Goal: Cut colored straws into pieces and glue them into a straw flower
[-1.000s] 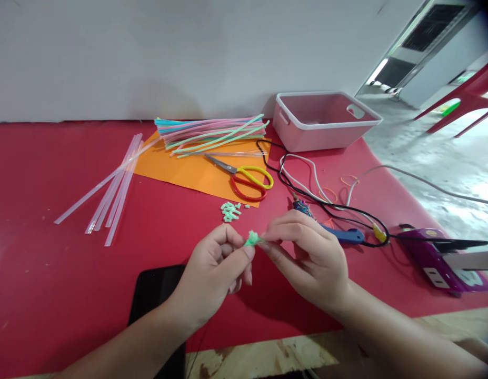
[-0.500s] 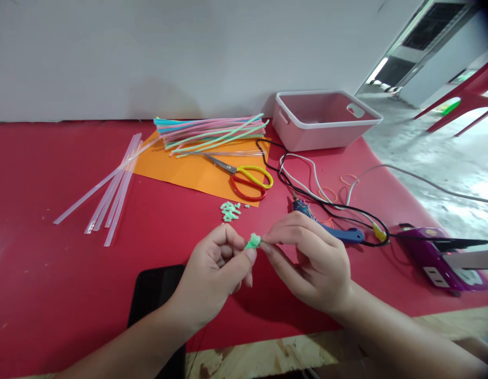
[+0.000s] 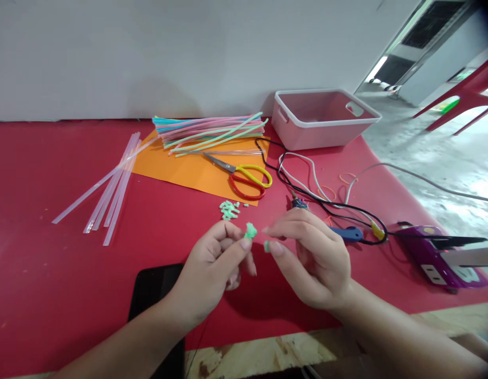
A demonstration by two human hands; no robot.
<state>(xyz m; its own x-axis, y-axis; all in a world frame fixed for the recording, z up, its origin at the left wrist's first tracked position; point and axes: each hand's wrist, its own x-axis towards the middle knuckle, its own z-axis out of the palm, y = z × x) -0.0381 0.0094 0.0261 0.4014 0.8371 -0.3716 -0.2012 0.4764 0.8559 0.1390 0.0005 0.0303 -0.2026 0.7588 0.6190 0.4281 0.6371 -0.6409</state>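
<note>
My left hand (image 3: 212, 263) pinches a small fuzzy clump of green pipe cleaner (image 3: 250, 230) between thumb and forefinger. Facing it, my right hand (image 3: 312, 258) has a short green pipe cleaner piece (image 3: 266, 246) at its thumb tip, held against a finger that is partly hidden; the forefinger is lifted. A narrow gap separates the two green bits. Just beyond my hands, several cut green pieces (image 3: 229, 210) lie in a small pile on the red tabletop (image 3: 62, 284). Scissors (image 3: 249, 180) with yellow and red handles rest farther back.
Pipe cleaners (image 3: 208, 131) lie in a bundle on orange paper (image 3: 168, 171). Clear glue sticks (image 3: 117, 189) are at left, a black phone (image 3: 155, 287) by my left wrist. At right are a pink basket (image 3: 322, 129), a blue glue gun (image 3: 348, 234), cables and a purple power strip (image 3: 433, 258).
My right fingers have drawn slightly away from the green clump, and the forefinger has lifted off the thumb. A separate green piece now shows at the right thumb. The left hand stays nearly in place.
</note>
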